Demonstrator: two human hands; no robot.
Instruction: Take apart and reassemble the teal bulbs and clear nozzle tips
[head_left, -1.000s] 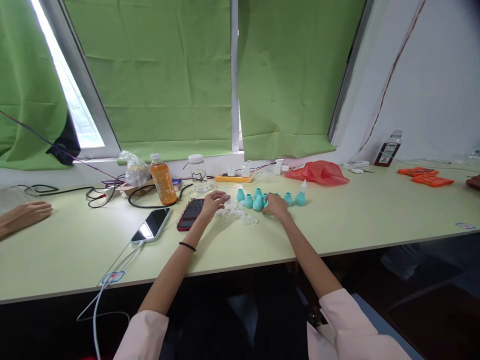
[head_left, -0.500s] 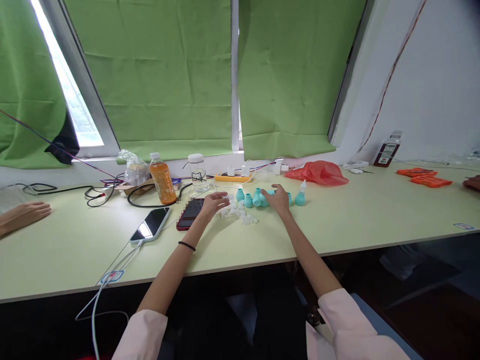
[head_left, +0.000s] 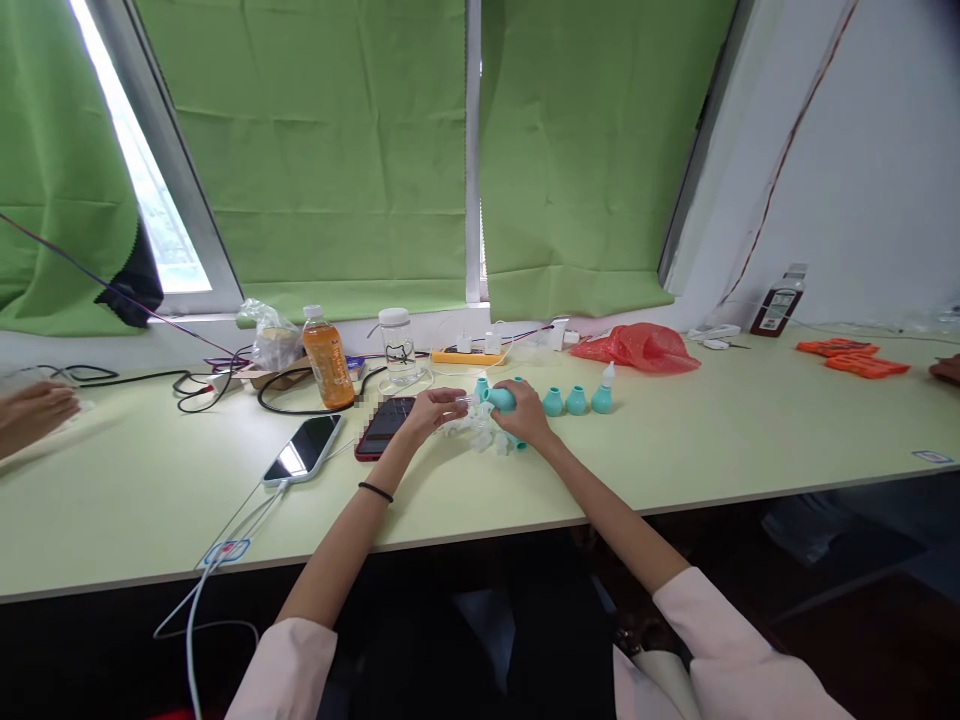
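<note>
My left hand [head_left: 433, 412] pinches a small clear plastic tip [head_left: 469, 400] pointing right. Beside it, my right hand [head_left: 527, 413] is closed around a teal rubber bulb [head_left: 501, 399], tipped on its side with its mouth toward the clear tip. The two pieces are very close; whether they touch I cannot tell. Loose clear plastic pieces [head_left: 482, 438] lie under and between both hands. Other teal bulbs are partly hidden behind and below my right hand. To its right, upright bulbs [head_left: 576, 401] stand in a row, ending with a bulb wearing a whitish nozzle [head_left: 601, 398].
A red-cased phone [head_left: 384, 428] lies by my left forearm, a white phone [head_left: 303, 450] farther left with cables. An orange drink bottle [head_left: 328, 360], a clear jar [head_left: 397, 350], a yellow power strip [head_left: 469, 357] and a red plastic bag [head_left: 641, 348] line the back. Another person's hand [head_left: 37, 412] is at far left.
My right hand has taken hold of a teal bulb and brought it left to my left hand, uncovering the bulbs in the row. Some bulbs by the pile shifted. The other person's hand moved left.
</note>
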